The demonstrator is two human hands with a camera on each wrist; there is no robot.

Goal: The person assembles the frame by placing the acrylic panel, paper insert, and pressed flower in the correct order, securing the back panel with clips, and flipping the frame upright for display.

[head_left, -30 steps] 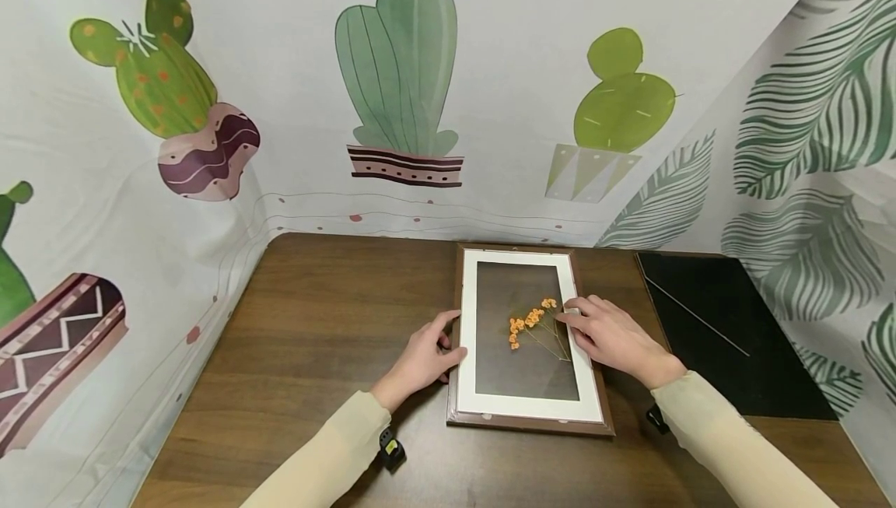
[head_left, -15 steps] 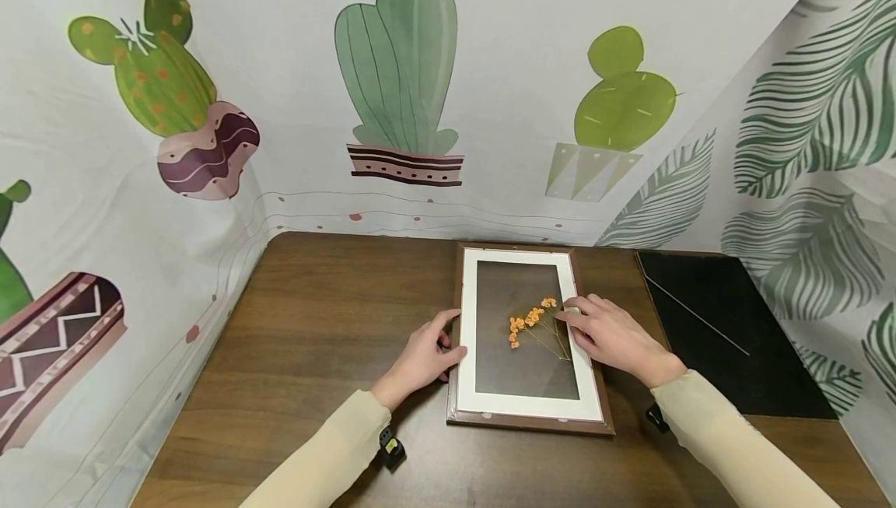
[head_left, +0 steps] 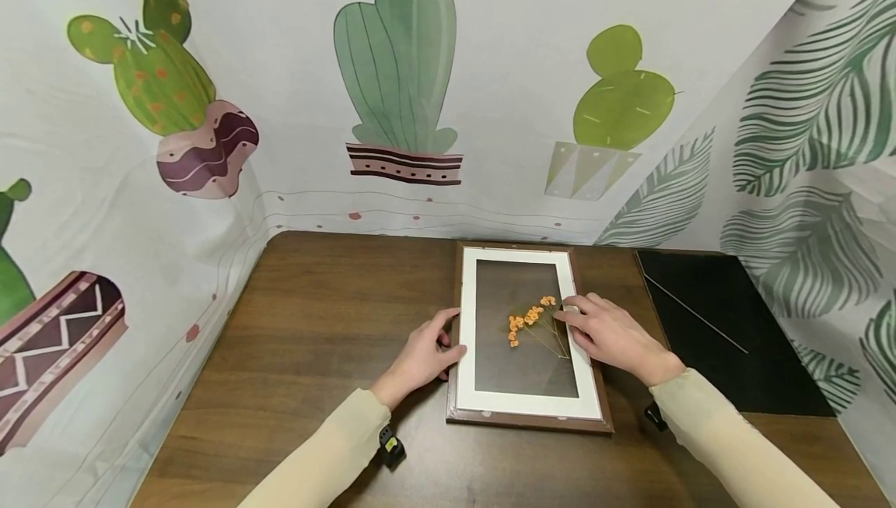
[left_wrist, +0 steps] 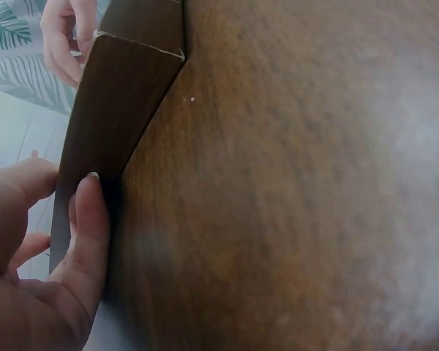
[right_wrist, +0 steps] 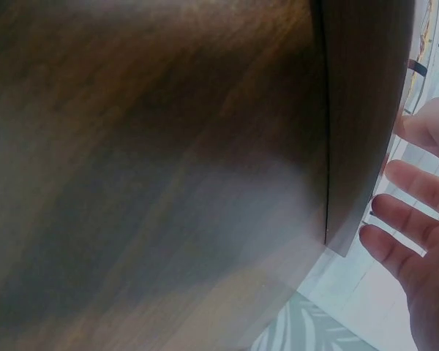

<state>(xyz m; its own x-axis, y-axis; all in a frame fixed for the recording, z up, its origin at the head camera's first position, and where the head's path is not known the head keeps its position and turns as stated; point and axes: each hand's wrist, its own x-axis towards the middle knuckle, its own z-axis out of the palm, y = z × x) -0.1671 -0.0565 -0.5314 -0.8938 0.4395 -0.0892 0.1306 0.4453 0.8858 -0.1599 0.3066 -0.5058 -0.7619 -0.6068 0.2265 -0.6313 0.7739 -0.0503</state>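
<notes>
Table (head_left: pixel 329 321); cactus-print cloth (head_left: pixel 294 80) behind

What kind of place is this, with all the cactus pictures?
Probably a small craft corner: a wooden table fenced in by cloth printed with cactuses and leaves, and a picture frame holding dried orange flowers.

We see a brown picture frame (head_left: pixel 530 421) with a white mat (head_left: pixel 528 404), orange dried flowers (head_left: pixel 529 319) on its grey centre, a black board (head_left: pixel 728 329) at the dark wood-grain worktop's (head_left: pixel 322 337) right edge, and cream sleeves (head_left: pixel 329 453).
</notes>
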